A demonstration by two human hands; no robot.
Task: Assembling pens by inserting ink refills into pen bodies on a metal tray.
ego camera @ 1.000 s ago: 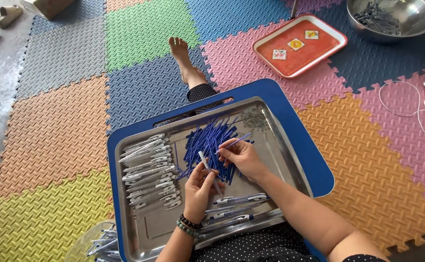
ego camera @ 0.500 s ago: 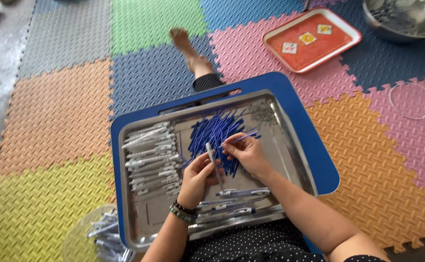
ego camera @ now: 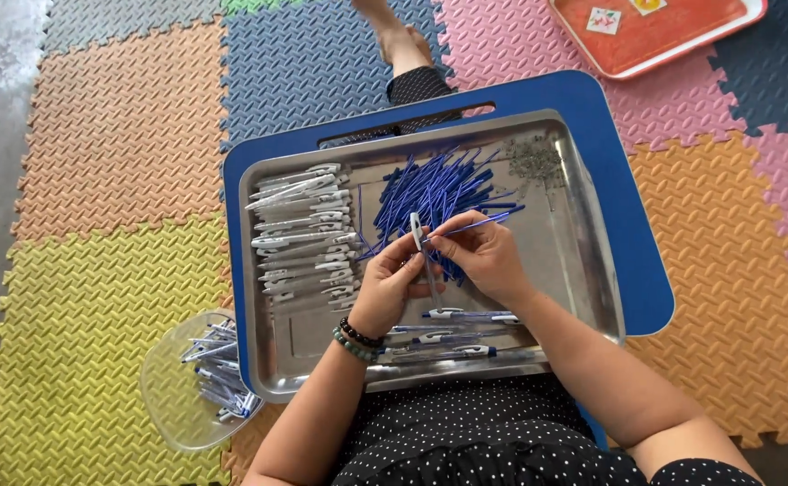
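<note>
Just below my hands, finished pens [ego camera: 452, 328] lie in a steel tray [ego camera: 583, 243]; my left hand [ego camera: 392, 286] grips a clear pen barrel [ego camera: 419, 236] upright while my right hand [ego camera: 484, 256] pinches a blue refill [ego camera: 479, 220] at its tip. Beyond them lies the refill pile [ego camera: 434, 189], empty barrels [ego camera: 304, 234] to the left, and farther off an orange tray [ego camera: 659, 31].

Clear pen barrel [ego camera: 418, 232] upright above tray; thin blue refill [ego camera: 484, 220] slanting toward its top

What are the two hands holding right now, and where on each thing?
The left hand pinches a clear pen barrel near its middle, clip end up. The right hand holds a blue refill by its near end.
</note>
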